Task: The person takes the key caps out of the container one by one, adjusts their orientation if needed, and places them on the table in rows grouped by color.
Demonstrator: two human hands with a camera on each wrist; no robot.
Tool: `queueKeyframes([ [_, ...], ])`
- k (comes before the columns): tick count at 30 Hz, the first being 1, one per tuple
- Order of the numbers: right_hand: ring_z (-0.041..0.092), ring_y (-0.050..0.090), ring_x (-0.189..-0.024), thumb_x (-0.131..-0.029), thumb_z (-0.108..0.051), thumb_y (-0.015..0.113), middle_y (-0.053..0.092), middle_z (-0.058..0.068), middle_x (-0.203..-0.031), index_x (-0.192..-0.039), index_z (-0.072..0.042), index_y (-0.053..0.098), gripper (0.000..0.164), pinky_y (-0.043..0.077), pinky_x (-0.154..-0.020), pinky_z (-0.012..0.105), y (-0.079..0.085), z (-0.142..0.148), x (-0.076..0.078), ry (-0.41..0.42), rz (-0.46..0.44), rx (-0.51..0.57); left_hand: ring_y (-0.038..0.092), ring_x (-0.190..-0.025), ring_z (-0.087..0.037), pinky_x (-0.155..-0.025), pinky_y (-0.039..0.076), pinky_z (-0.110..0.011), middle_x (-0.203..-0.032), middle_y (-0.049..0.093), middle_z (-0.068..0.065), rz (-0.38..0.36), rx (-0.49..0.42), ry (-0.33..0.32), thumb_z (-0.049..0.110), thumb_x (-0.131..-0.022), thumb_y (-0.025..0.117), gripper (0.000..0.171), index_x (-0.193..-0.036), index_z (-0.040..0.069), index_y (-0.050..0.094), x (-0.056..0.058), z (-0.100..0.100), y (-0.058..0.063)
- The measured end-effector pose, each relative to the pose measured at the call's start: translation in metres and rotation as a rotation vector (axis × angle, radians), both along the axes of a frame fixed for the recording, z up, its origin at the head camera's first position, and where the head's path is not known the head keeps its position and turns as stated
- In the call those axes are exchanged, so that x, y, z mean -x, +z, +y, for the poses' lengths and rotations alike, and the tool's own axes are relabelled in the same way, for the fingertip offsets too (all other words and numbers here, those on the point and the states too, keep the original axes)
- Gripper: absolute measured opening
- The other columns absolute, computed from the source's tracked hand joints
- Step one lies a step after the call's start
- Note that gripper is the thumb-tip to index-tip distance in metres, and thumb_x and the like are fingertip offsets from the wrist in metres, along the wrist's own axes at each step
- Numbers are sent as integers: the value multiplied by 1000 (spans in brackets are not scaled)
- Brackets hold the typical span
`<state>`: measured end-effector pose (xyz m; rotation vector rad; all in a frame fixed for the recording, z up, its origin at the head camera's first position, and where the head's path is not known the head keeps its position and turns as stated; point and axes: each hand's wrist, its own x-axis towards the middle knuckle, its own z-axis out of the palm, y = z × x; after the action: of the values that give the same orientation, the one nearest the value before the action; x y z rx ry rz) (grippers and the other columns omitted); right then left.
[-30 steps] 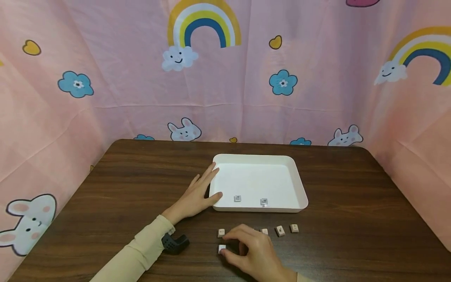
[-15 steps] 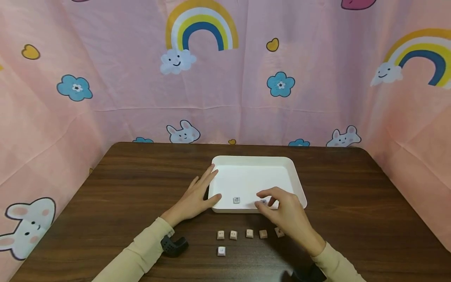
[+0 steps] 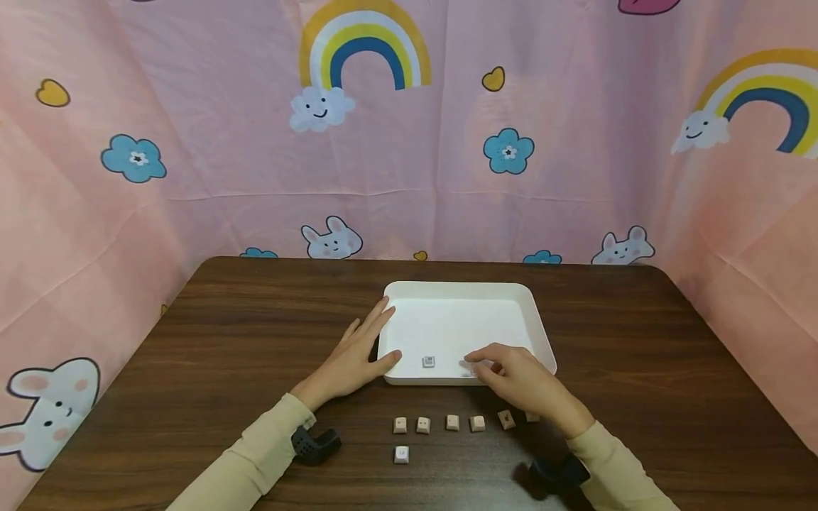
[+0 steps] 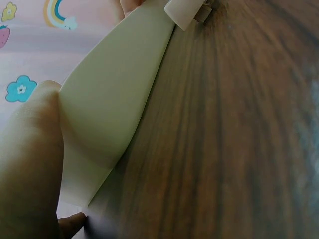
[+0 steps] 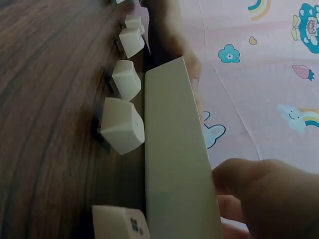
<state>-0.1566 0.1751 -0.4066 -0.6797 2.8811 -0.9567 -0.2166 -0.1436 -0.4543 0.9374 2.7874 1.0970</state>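
My left hand (image 3: 348,362) lies with spread fingers along the left side of a shallow white tray (image 3: 460,285), the thumb on its front corner. Inside the tray, my right hand (image 3: 527,383) has bent fingers and thumb closed around a small grey square piece (image 3: 469,370), which they mostly cover. A similar grey square piece (image 3: 429,362) lies on the tray floor to the left. In the right wrist view the tray wall (image 5: 179,149) hides the fingertips. The left wrist view shows my left hand (image 4: 30,159) against the tray wall (image 4: 109,84).
Several cream keycaps (image 3: 452,423) stand in a row on the brown wooden table (image 3: 287,305) in front of the tray. One whiter keycap (image 3: 401,455) sits nearer to me. Behind the table hangs a pink patterned curtain (image 3: 396,170).
My right hand has moved from the whiter keycap on the table up into the tray, and its fingers have lowered over the right-hand grey piece. The left hand stays at the tray.
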Motion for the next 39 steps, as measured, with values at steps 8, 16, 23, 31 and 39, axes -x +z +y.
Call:
queueKeyframes([
  [8, 13, 71, -82, -98, -18, 69, 74, -1, -96, -99, -12, 80, 12, 58, -72, 27, -5, 9, 8, 20, 50, 33, 22, -156, -32, -122, 7, -67, -173, 3, -2, -3, 5, 7, 47, -101, 57, 81, -165, 17, 18, 1, 0, -2],
  [16, 16, 74, -78, -84, -5, 82, 73, 4, -95, -95, -10, 77, 13, 60, -69, 23, -11, 10, 11, -78, 140, 209, 22, -156, -32, -122, 6, -67, -173, 3, -2, -9, -1, 8, 47, -101, 58, 81, -165, 16, 18, -1, 0, 2],
  [23, 19, 76, -83, -83, 2, 81, 74, 9, -101, -105, -4, 74, 24, 62, -73, 26, -11, 5, 8, -71, 217, 323, 22, -156, -31, -123, 6, -66, -173, 3, -1, -5, 4, 6, 47, -101, 58, 81, -165, 17, 18, 0, 1, 0],
  [31, 13, 73, -84, -84, -1, 82, 74, 1, -97, -103, -12, 78, 22, 62, -79, 29, -3, -9, -10, 93, 266, 437, 21, -156, -31, -123, 6, -66, -173, 3, -1, -24, 5, 3, 47, -101, 57, 81, -165, 17, 18, 0, 2, -1],
  [39, 15, 74, -90, -85, 1, 80, 72, 3, -97, -99, -12, 73, 21, 62, -77, 30, 2, -28, -38, 188, 99, 530, 21, -156, -32, -123, 6, -66, -173, 3, -1, -22, 3, 8, 46, -102, 58, 80, -165, 15, 19, -1, 2, 1],
])
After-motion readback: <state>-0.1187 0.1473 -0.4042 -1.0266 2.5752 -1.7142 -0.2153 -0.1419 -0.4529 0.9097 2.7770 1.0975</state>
